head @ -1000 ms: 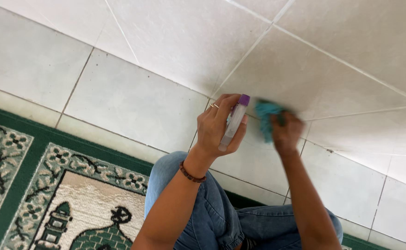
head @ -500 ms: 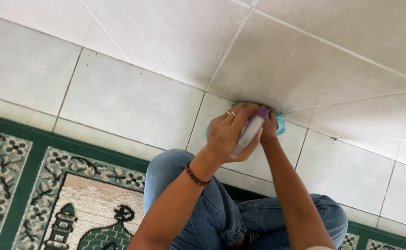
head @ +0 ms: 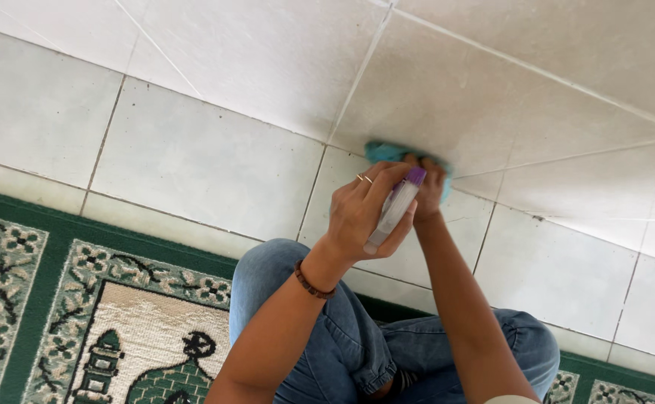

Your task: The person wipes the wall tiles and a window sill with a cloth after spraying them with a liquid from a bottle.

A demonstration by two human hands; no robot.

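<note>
White floor tiles (head: 215,164) carry a teal cloth (head: 384,152) pressed under the right hand (head: 428,187), beside which left hand (head: 365,213) fingers clamp a spray bottle (head: 395,209).

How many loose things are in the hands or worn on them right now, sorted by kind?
Spray bottle, clear with a purple cap, in the left hand: 1
Teal cloth, under the right hand: 1
Ring, left hand: 1
Beaded bracelet, left wrist: 1
Total: 4

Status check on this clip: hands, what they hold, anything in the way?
Left hand gripping small spray bottle, purple cap up. Right hand pressing teal cloth on white tile. Nothing blocking the tile.
</note>
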